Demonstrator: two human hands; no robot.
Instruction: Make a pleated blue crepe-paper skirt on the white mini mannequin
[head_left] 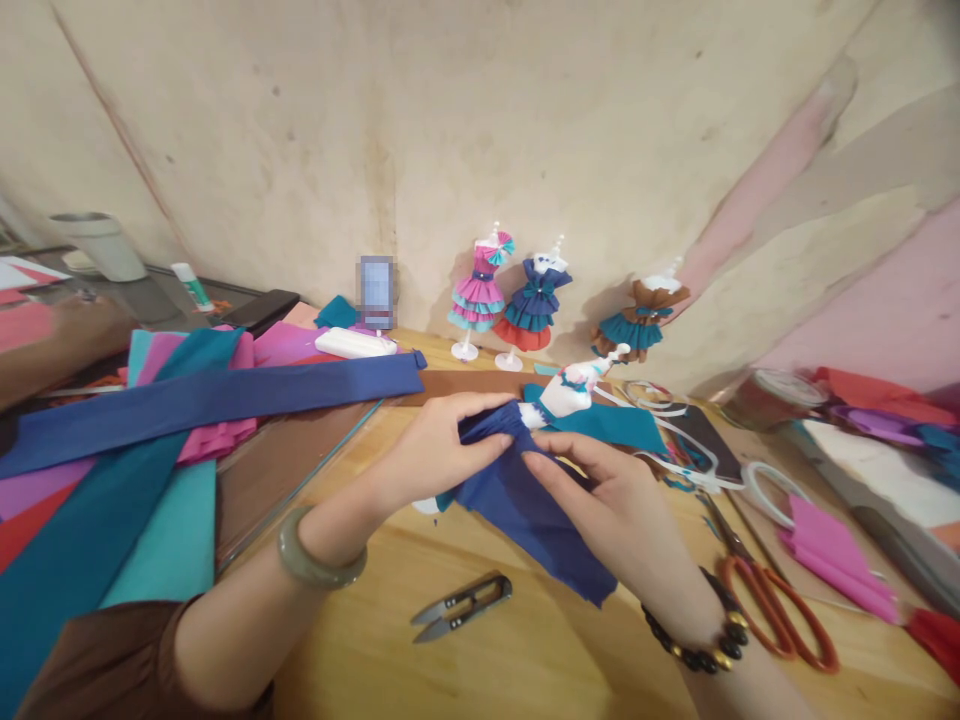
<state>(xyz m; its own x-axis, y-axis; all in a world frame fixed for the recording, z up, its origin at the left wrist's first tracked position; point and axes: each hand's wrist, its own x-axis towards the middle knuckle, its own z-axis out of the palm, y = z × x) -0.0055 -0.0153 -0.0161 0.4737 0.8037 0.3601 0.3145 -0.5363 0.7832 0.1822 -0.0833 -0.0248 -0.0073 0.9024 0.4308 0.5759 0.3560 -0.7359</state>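
Observation:
A small white mannequin is tilted toward the right over the table, with gathered navy fabric around its waist. My left hand wraps round the gathered part, thumb in front. With thumb and fingers, my right hand pinches the same navy fabric just below the waist, and a loose length hangs down beneath it. Part of the mannequin's white base shows under my left hand. Thread snips lie on the wood below both hands.
Three dressed mini mannequins stand along the wall. Orange-handled scissors and a pink fabric roll lie at right. Navy strips and layered coloured fabrics cover the left side. Another person's arm is at far left, near a glue stick.

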